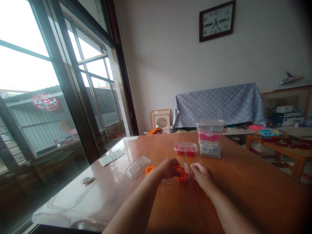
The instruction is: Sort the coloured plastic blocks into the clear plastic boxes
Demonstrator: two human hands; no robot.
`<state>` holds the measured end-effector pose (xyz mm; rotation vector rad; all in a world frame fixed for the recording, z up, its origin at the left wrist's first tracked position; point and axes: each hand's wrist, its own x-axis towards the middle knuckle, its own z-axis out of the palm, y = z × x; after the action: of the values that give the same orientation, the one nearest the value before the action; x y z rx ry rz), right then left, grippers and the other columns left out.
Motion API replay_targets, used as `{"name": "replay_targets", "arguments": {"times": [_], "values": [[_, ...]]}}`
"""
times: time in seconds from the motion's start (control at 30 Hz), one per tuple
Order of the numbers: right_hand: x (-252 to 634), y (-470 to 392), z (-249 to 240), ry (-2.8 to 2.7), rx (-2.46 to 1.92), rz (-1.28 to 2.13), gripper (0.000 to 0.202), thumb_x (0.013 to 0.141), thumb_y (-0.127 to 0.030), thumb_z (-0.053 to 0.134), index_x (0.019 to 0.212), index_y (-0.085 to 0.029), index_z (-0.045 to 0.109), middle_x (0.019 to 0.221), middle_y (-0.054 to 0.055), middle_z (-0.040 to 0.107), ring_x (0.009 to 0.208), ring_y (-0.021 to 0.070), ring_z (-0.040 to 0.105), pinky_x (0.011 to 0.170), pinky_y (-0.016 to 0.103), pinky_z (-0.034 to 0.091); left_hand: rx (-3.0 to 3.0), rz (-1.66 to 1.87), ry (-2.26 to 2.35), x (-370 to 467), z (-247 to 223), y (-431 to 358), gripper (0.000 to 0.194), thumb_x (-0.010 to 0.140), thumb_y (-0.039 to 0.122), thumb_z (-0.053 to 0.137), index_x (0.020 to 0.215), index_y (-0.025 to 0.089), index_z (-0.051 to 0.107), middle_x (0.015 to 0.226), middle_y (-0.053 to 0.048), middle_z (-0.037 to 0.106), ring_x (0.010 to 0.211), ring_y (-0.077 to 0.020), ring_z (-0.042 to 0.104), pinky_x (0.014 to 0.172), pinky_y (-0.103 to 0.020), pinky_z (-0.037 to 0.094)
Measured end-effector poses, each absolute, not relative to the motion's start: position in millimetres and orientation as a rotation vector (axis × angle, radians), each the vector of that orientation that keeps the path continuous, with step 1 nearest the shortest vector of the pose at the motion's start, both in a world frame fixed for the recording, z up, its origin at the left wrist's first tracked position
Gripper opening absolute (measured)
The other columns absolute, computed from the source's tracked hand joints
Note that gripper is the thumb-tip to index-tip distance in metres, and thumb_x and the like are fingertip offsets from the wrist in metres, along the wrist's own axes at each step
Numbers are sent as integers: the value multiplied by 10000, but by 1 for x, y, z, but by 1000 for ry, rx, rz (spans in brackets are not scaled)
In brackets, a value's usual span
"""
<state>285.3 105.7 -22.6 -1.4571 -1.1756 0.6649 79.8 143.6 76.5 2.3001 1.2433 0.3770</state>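
A clear plastic box (pixel 168 182) rests on the table in front of me with an orange lattice block (pixel 182 175) at its right end. My left hand (pixel 168 169) reaches into this box, its fingers curled closed on the orange block; the fingertips are partly hidden. At the box's right side, my right hand (pixel 201 175) is closed, thumb and fingers pinched at the rim. Another orange lattice block (pixel 149 170) lies left of the box, partly covered by my left forearm. Beyond it is a loose clear lid (pixel 138 167).
Farther back stand a clear box with red blocks (pixel 185 149) and a stack of plastic boxes (pixel 209 139). On the left of the wooden table (pixel 170 211) lie a printed sheet (pixel 112 157) and a small crumpled plastic item (pixel 87 179). Glass windows border the left side.
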Motion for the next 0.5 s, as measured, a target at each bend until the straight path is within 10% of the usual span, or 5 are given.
{"name": "replay_targets", "arguments": {"times": [0.5], "values": [[286, 106, -22, -1201, -1467, 593, 350, 844, -520, 494, 838, -231, 691, 692, 5, 699, 639, 189, 640, 563, 264, 462, 2259, 397, 1296, 86, 60, 151, 399, 733, 399, 723, 1073, 189, 703, 1092, -94, 719, 948, -256, 665, 844, -350, 518]]}}
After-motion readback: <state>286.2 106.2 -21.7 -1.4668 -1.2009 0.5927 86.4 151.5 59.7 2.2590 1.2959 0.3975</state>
